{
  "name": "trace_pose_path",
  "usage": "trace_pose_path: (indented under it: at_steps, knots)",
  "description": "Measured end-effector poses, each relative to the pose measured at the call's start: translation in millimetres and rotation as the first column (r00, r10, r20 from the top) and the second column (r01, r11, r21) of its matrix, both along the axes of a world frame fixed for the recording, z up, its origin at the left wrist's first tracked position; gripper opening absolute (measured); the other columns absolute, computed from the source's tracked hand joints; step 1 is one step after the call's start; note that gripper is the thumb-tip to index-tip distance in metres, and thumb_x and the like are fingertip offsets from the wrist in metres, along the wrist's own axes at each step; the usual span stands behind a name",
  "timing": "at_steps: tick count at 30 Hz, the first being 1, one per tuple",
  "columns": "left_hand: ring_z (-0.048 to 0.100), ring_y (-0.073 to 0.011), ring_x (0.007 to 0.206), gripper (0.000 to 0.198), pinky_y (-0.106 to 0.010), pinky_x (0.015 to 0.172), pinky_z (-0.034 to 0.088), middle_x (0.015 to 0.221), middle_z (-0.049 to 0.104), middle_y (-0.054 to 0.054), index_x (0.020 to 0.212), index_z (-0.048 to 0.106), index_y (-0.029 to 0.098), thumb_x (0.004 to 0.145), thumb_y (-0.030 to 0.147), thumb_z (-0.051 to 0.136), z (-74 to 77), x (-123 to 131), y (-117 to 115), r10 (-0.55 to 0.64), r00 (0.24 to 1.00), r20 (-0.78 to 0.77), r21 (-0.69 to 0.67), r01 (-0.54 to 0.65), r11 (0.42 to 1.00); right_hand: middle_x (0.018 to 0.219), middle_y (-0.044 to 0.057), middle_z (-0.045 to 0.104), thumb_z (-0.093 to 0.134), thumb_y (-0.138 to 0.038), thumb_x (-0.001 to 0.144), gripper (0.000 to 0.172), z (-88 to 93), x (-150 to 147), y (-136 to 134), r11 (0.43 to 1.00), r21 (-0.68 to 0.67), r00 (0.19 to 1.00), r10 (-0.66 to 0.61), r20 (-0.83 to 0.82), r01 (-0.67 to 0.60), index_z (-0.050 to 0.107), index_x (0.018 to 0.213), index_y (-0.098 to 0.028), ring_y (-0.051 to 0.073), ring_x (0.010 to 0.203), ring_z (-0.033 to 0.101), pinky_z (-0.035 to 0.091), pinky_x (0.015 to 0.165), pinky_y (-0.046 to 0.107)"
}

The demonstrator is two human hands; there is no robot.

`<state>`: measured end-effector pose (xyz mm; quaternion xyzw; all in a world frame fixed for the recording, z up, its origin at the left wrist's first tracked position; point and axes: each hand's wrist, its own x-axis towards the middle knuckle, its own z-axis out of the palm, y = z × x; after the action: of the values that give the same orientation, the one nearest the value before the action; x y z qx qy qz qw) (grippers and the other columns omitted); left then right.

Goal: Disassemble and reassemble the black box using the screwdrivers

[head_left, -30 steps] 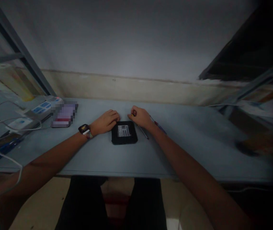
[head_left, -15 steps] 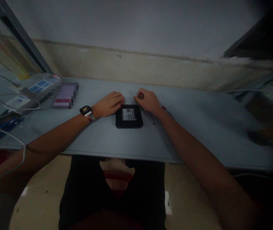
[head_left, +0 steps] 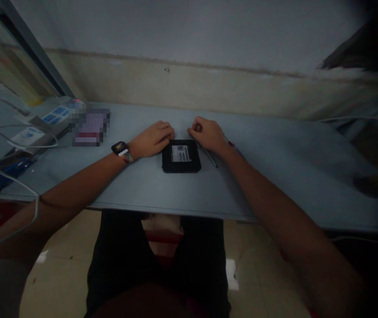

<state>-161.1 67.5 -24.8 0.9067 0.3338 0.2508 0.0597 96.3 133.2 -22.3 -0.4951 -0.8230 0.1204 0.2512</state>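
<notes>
A flat black square box (head_left: 181,167) with a white printed label (head_left: 180,153) lies on the table. My left hand (head_left: 154,138) rests at its far left corner, fingers bent and together, fingertips against or just beside the edge; what they may hold is hidden. Off the far right corner is my right hand (head_left: 208,134), thumb and forefinger closed in a pinch; anything between them is too small to make out. A thin metal rod (head_left: 210,158) sticks out below that hand toward me. Beyond the right wrist shows part of a slim red and blue thing (head_left: 237,149).
At the left lie a blurred-out phone-like thing (head_left: 91,128), a white power strip (head_left: 54,117), a looping white cable (head_left: 10,179) and something blue (head_left: 13,170). The wall (head_left: 182,84) bounds the grey table (head_left: 136,185) behind. A dark blurred shape (head_left: 371,183) is at the right.
The view has shifted slightly, so the table sits a little higher in the picture. Both hands keep nearly the same pose around the box.
</notes>
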Motion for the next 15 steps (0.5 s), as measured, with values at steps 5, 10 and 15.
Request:
trace_pose_path:
  at_steps: [5, 10, 15]
  knots:
    - [0.059, -0.0299, 0.103, 0.021, -0.049, 0.098, 0.049, 0.106, 0.066, -0.012, 0.103, 0.063, 0.020, 0.104, 0.025, 0.043, 0.4, -0.2, -0.1, 0.005, 1.000, 0.006, -0.019, -0.005, 1.000, 0.080, 0.003, 0.069, 0.072, -0.032, 0.093, 0.014, -1.1, 0.2, 0.5, 1.000, -0.004, 1.000, 0.007, -0.008, -0.007, 0.066, 0.085, -0.022, 0.018, 0.071, 0.057, 0.035, 0.069, 0.033]
    - [0.061, -0.0297, 0.104, 0.022, -0.049, 0.100, 0.049, 0.106, 0.067, -0.012, 0.102, 0.063, 0.020, 0.106, 0.036, 0.048, 2.4, -1.2, -1.2, -0.009, 0.999, 0.043, -0.056, 0.012, 0.998, 0.082, 0.004, 0.072, 0.070, -0.035, 0.095, 0.016, 0.0, 0.2, -0.5, 1.000, -0.003, 1.000, 0.000, 0.007, 0.000, 0.066, 0.086, -0.022, 0.019, 0.072, 0.057, 0.036, 0.069, 0.033]
    - [0.062, -0.0286, 0.106, 0.018, -0.048, 0.103, 0.049, 0.107, 0.069, -0.010, 0.103, 0.063, 0.020, 0.102, 0.034, 0.052, 2.8, -3.4, -1.1, -0.015, 0.997, 0.078, -0.110, 0.024, 0.994, 0.084, 0.005, 0.073, 0.067, -0.036, 0.098, 0.016, 4.5, 3.4, -2.1, 0.998, -0.023, 0.997, 0.054, 0.061, -0.053, 0.066, 0.090, -0.022, 0.020, 0.074, 0.059, 0.037, 0.071, 0.034]
